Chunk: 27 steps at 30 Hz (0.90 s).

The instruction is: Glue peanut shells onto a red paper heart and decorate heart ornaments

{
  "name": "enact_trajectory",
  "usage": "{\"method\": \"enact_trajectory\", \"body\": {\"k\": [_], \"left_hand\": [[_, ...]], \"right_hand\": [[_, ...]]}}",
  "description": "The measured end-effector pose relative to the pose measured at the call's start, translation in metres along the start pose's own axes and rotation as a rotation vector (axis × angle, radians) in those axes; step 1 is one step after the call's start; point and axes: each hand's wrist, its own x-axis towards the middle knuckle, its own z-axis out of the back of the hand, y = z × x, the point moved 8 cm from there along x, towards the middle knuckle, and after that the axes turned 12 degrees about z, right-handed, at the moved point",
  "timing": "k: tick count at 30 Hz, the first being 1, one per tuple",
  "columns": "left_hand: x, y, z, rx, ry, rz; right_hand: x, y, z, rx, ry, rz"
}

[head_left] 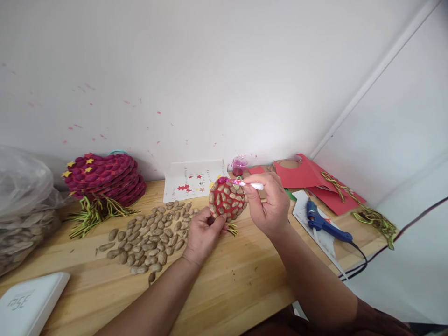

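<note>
My left hand (206, 235) is closed on the lower edge of a red peanut-covered craft piece (227, 198), tilted up off the table, with a few green strands (232, 229) at its bottom. My right hand (270, 203) pinches a white-handled paintbrush (252, 185). The brush's pink-stained end lies at the top of the piece, where one peanut (222, 180) is magenta; the others are plain tan. Beyond the piece stands a small cup of magenta paint (240, 165). Loose peanuts (150, 240) are spread to the left of my left hand.
Finished-looking magenta peanut pieces (105, 177) with yellow stars are stacked at left, near a plastic bag of peanuts (28, 219). A white device (33, 301) lies front left. At right are a blue glue gun (327, 224) with a cord, red card (301, 172) and green cord (376, 224).
</note>
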Motion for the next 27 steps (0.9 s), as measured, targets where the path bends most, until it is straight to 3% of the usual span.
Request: {"method": "enact_trajectory", "body": {"k": [27], "left_hand": [[0.0015, -0.0002, 0.0016, 0.05, 0.003, -0.045]], "right_hand": [[0.0001, 0.0038, -0.0046, 0.013, 0.056, 0.068]]}}
